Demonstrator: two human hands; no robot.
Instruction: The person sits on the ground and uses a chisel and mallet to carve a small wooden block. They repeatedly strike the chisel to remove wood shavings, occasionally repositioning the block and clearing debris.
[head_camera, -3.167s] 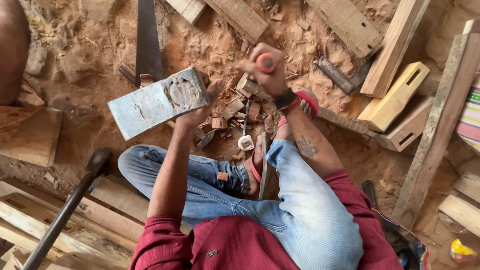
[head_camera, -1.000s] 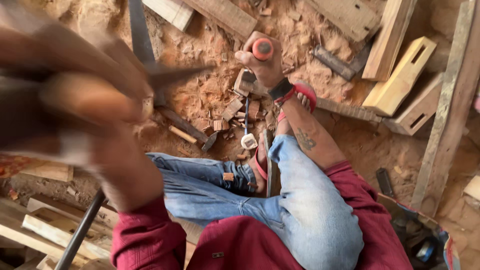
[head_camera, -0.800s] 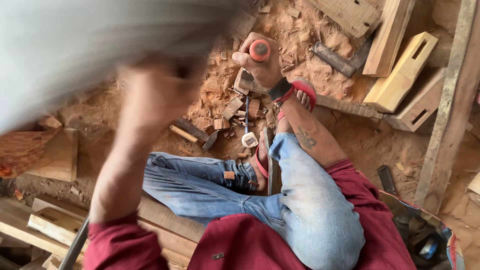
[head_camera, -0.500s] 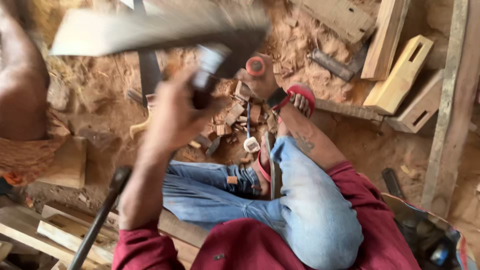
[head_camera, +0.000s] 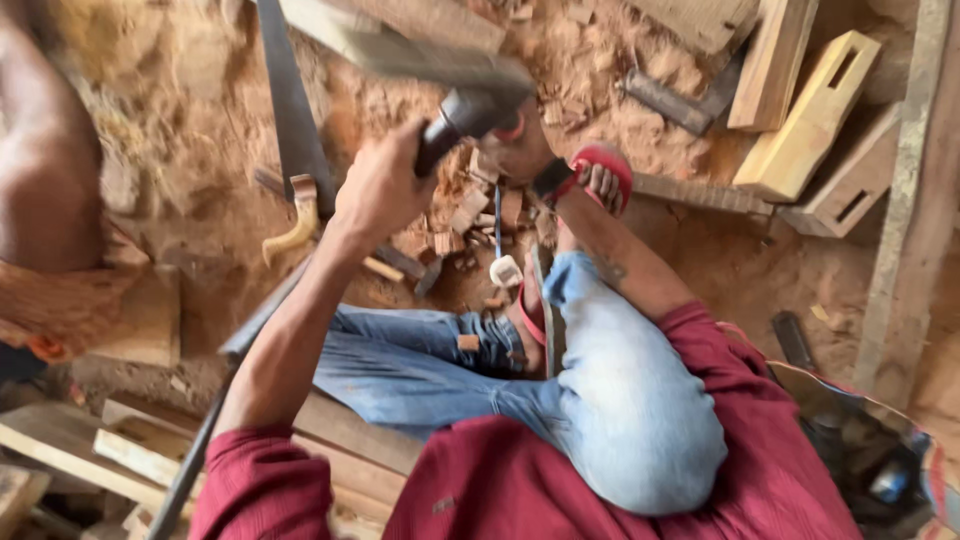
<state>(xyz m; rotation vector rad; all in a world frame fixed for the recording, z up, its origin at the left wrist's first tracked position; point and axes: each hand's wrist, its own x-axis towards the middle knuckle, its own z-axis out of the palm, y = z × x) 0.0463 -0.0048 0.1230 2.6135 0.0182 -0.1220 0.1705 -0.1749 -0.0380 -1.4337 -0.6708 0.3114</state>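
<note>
My left hand (head_camera: 378, 188) grips the dark handle of a heavy mallet (head_camera: 430, 55); its blurred grey block head sits over the top of a chisel. My right hand (head_camera: 528, 158), wearing a dark wristband, is wrapped around the red-capped chisel (head_camera: 514, 129) and is largely hidden behind the mallet. The chisel stands among small wood chips (head_camera: 462, 214) on the reddish, sawdust-covered ground. I sit in blue jeans and a dark red shirt, with a foot in a red sandal (head_camera: 603, 168) just right of the chisel hand.
A handsaw (head_camera: 290, 110) with a curved wooden handle lies to the left. Pale wood blocks with cut slots (head_camera: 812, 112) and planks lie at the right. Another person's bare body (head_camera: 45, 170) is at the left edge. A long dark tool handle (head_camera: 215, 400) crosses stacked timber at the lower left.
My left hand lifted the mallet up close to the camera, then brought it down to the top of the chisel. My right hand stayed in place on the chisel.
</note>
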